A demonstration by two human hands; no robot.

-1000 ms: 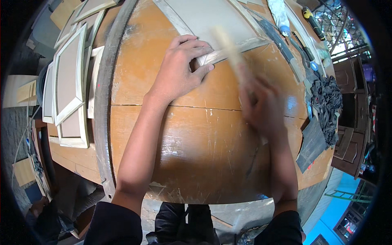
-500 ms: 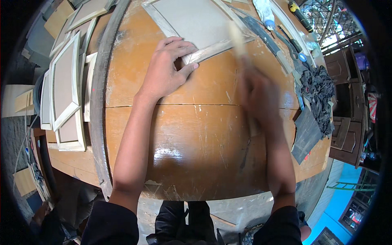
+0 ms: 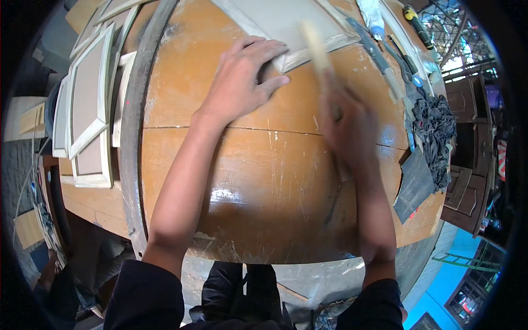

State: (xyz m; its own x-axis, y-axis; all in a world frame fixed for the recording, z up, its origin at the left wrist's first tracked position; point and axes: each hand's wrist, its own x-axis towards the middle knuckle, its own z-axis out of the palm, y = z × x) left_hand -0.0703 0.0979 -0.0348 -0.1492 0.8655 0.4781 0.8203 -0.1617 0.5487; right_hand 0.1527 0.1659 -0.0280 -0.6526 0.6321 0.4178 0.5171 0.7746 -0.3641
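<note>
A flat wooden frame (image 3: pixel 324 45) with a pale panel lies at the far middle of the orange-brown tabletop. My left hand (image 3: pixel 245 77) is at its near left corner. The fingers curve over the corner, and the thumb stretches past its near side. My right hand (image 3: pixel 352 124) is closed in a fist just right of and nearer than the frame. Out of the fist a pale stick-like handle (image 3: pixel 313 44) points away over the frame's near rail. Motion smears the handle, and its exact kind cannot be made out.
Several similar frames (image 3: pixel 88 88) are stacked left of a raised dark wooden edge (image 3: pixel 133 137). At the right lie a crumpled black cloth (image 3: pixel 434 137), a dark grey sheet (image 3: pixel 414 184), a white tube (image 3: pixel 371 19), and a yellow-black tool (image 3: pixel 418 25).
The view has shifted slightly. My left hand is farther right and away, its thumb now off the rail beside the corner. My right fist and the pale handle remain blurred by motion.
</note>
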